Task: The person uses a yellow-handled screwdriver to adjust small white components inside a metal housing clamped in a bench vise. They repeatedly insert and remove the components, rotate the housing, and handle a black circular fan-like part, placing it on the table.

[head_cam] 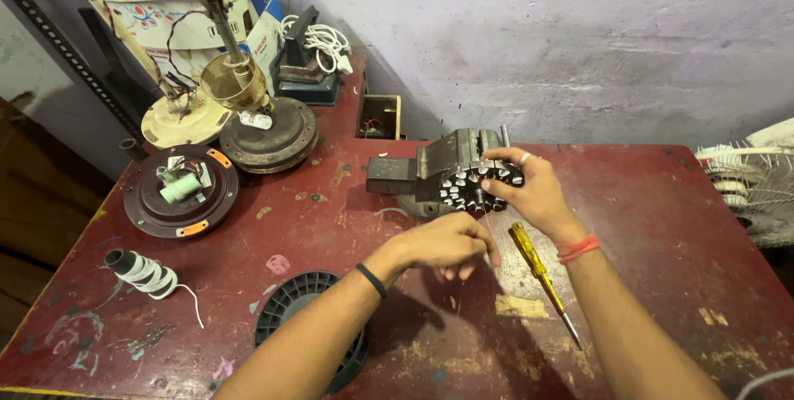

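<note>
A round slotted fan stator core (473, 183) sits clamped in a dark bench vise (430, 170) on the red table (645, 226). My right hand (529, 189) grips the core's right side, a ring on one finger and a red thread at the wrist. My left hand (447, 244) hovers just below the core with fingers pinched together; a thin wire seems to run down from them, too fine to be sure. A black band circles the left wrist. A yellow-handled screwdriver (538, 272) lies on the table under my right forearm.
A black round fan grille (310, 317) lies under my left forearm. At left are a dark motor cover (180, 193), a wound spool (141, 272), a fan motor with shaft (265, 131) and a cream base. A white fan guard (748, 185) juts in at right. A wall stands behind.
</note>
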